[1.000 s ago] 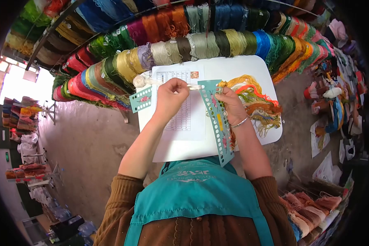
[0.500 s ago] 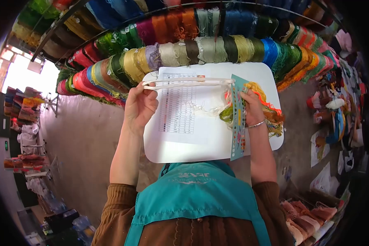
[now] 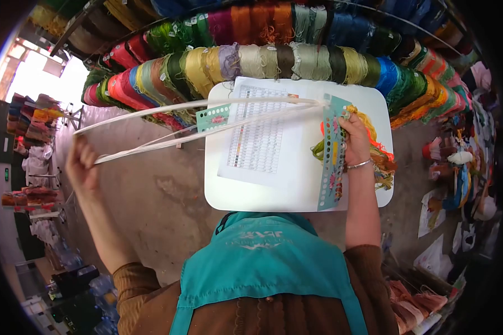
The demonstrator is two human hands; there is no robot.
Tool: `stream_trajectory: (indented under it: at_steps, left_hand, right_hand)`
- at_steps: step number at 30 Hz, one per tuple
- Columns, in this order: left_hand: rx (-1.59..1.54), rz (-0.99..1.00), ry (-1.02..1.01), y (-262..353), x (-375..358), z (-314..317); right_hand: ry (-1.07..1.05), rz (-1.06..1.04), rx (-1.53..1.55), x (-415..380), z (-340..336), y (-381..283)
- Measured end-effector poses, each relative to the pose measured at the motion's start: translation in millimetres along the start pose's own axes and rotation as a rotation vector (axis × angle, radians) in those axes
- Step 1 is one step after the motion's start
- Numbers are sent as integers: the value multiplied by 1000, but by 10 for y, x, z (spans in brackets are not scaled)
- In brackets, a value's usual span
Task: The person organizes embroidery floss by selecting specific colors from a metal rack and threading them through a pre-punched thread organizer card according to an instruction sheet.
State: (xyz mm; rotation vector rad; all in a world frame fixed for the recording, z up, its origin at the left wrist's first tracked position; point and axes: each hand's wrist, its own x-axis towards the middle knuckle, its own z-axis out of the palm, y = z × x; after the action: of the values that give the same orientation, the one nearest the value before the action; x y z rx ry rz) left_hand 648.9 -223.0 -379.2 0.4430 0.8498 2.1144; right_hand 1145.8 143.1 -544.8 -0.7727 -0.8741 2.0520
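My left hand [image 3: 84,163], closed on a loop of white thread [image 3: 167,113], is stretched out to the left, beyond the white board [image 3: 218,195]. The two strands run across the board to the top of a teal card [image 3: 331,151] with holes along its edge. My right hand [image 3: 356,137] grips this card, its thumb on the front. Yellow, orange, green and brown threads [image 3: 383,162] hang behind and beside it. A printed chart [image 3: 257,134] lies on the board under the strands. Part of another teal card [image 3: 212,118] shows at the board's left edge.
Racks of coloured thread skeins [image 3: 313,62] curve across the front. More skeins hang at the far left [image 3: 36,120] and at the right [image 3: 458,159]. White bags [image 3: 433,257] lie at the lower right, and pink skeins [image 3: 416,298] lie below them.
My left hand has moved far left and slightly down, drawing the white loop longer and wider. The second teal card now shows at the board's left edge. My right hand still holds its card.
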Motion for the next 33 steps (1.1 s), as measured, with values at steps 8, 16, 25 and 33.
stream_trajectory:
  at_steps: [8, 16, 25, 33]
  left_hand:
    - [65, 460, 62, 1968, -650, -1592]
    - [-24, -174, 235, 33, -653, -1008]
    - [585, -306, 11, -1574, -626, -102]
    - [124, -537, -134, -1968, -619, 355]
  right_hand:
    - [128, -97, -180, 179, 267, 479]
    - [349, -180, -1570, -44, 451, 407]
    - [-102, -202, -898, -581, 1658, 1027]
    - [-229, -42, -498, -899, 2479, 1745]
